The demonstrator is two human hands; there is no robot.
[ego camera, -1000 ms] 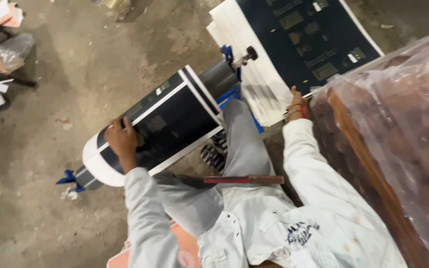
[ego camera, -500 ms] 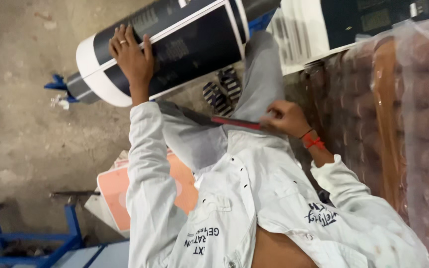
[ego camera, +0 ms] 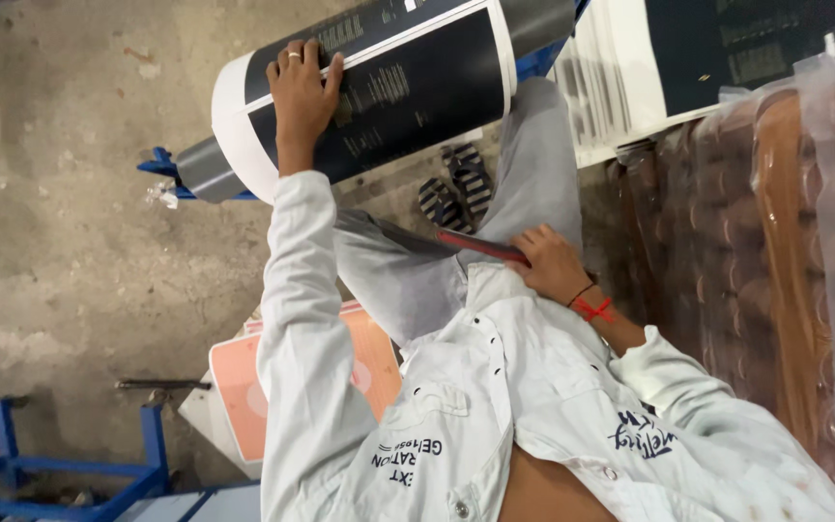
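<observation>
My left hand (ego camera: 302, 87) lies flat, fingers spread, on a dark printed sheet wrapped round a grey roller (ego camera: 417, 87) that rests on a blue stand. My right hand (ego camera: 551, 266), a red thread at its wrist, grips the red handle of a long knife (ego camera: 437, 239). Its dark blade lies across my lap in grey trousers. I am seated in a white shirt, and my striped sandals (ego camera: 456, 188) show below the roller.
A stack of printed dark and white sheets (ego camera: 630, 77) sits at the top right. Brown rolls wrapped in clear plastic (ego camera: 775, 242) stand close along my right side. An orange and white sheet (ego camera: 244, 387) lies by my left hip. A blue metal frame (ego camera: 70, 474) stands on the concrete floor.
My right hand has left the sheet stack and come down to my lap, where it has closed on the knife handle. My left hand has stayed on the roller.
</observation>
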